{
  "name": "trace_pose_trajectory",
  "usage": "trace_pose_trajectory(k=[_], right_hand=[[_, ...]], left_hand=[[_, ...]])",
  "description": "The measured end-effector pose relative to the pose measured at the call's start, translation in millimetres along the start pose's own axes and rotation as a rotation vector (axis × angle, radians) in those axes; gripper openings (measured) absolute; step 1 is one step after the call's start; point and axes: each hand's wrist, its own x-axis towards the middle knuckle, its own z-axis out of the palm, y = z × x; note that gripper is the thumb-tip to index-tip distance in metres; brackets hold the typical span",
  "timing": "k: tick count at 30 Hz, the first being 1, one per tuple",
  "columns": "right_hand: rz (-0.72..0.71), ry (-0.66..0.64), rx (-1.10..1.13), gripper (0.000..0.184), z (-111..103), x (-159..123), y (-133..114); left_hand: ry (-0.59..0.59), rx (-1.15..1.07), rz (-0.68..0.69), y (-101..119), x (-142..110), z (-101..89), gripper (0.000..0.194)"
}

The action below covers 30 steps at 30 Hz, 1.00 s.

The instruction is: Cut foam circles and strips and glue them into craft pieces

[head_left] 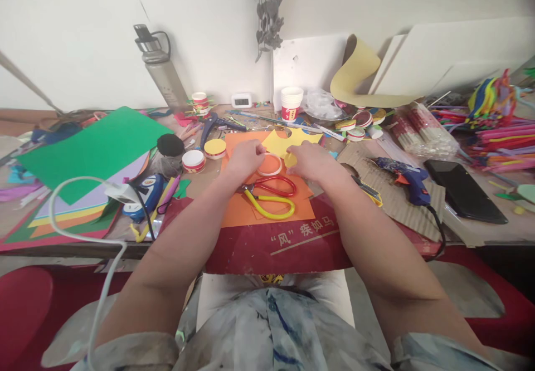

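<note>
My left hand (pixel 246 159) is closed in a pinch at the upper left rim of a pale paper-cup ring (pixel 281 166), through which orange shows. My right hand (pixel 312 162) is closed on a small yellow paper piece (pixel 290 160), just right of the ring. Behind both hands lies a larger yellow paper sheet (pixel 273 142) with cut, jagged edges. Scissors (pixel 271 206) with one red and one yellow handle rest below the ring. Beneath everything are orange paper sheets (pixel 296 210). The fingertips of both hands are partly hidden.
Left are round cup pieces, one yellow-topped (pixel 215 148), one white-topped (pixel 193 161), and green paper (pixel 100 148). Right are a utility knife (pixel 368 191), a blue glue gun (pixel 407 180) with a cord and a black phone (pixel 466 191). Behind stand paper cups (pixel 291 105) and a bottle (pixel 163 70).
</note>
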Motion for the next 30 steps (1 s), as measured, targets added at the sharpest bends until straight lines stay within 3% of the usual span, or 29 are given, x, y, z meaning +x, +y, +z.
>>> trace_pose_trajectory(k=[5,8,11,15,19,23,26,30], right_hand=[[0.007,0.016,0.003,0.074,3.4,2.8,3.2],[0.008,0.106,0.059,0.062,1.6,4.0,7.2],[-0.033,0.232,0.264,0.048,0.7,8.7,10.1],[-0.035,0.224,0.561,0.048,6.9,17.2,7.4],[0.045,0.159,0.724,0.047,12.8,22.8,3.1],[0.062,0.09,0.921,0.034,7.7,21.4,0.4],[0.057,0.102,1.018,0.024,1.9,17.7,-2.1],[0.026,0.157,1.089,0.022,1.4,16.6,-3.4]], left_hand=[[0.103,-0.009,0.009,4.0,-2.2,-2.6,0.012],[0.136,-0.031,0.028,5.0,-3.3,-3.9,0.014],[0.204,-0.06,0.097,5.4,-3.2,-4.0,0.011],[0.259,-0.154,0.181,6.3,-2.7,-1.3,0.007],[0.237,-0.407,0.156,6.9,-1.3,3.9,0.005],[0.248,-0.619,0.136,4.4,3.0,8.9,0.013],[0.255,-0.763,0.112,2.9,5.7,13.2,0.029],[0.087,-1.138,-0.079,7.6,4.3,17.7,0.057]])
